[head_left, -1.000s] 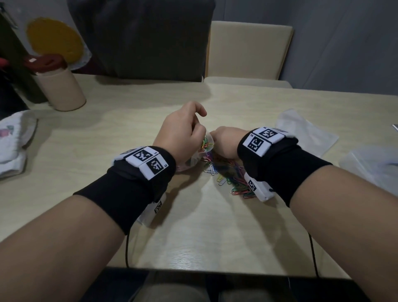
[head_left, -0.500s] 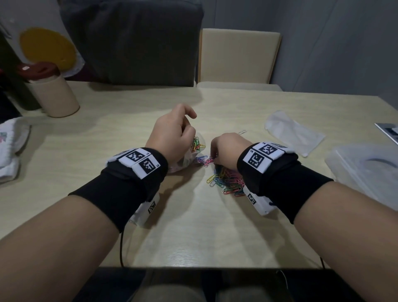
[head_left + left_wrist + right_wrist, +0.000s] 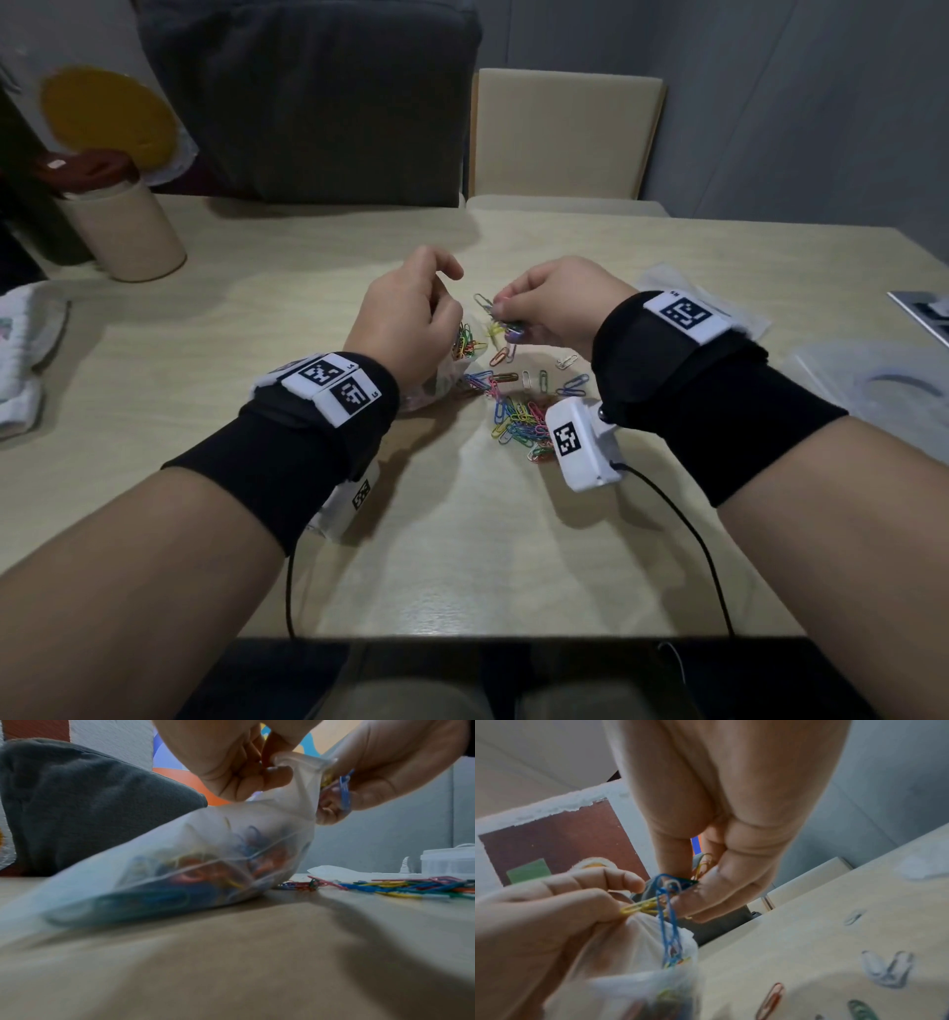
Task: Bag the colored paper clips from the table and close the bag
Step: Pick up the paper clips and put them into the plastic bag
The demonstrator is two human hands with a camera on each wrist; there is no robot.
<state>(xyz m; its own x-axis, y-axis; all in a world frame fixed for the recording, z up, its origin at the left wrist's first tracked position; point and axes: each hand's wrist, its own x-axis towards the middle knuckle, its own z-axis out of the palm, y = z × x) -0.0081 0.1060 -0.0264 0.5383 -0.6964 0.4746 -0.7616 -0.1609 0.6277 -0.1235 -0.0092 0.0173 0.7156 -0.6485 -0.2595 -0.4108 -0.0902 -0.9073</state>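
Clear plastic bag [image 3: 180,862] lies on the table [image 3: 462,539], mouth pinched by my left hand [image 3: 405,321]; my right hand [image 3: 554,303] grips paper clips [image 3: 506,321] just right of it

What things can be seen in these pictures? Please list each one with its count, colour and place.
bag: one, clear, on table, partly filled with clips
loose paper clips: many, mixed colours, on table beside bag
cylindrical container: one, beige with dark red lid, far left
cloth: one, white, left edge
flat plastic bags: at least one, clear, far right
chairs: two, grey and beige, behind table
left hand: holds bag mouth
right hand: pinches several clips over bag
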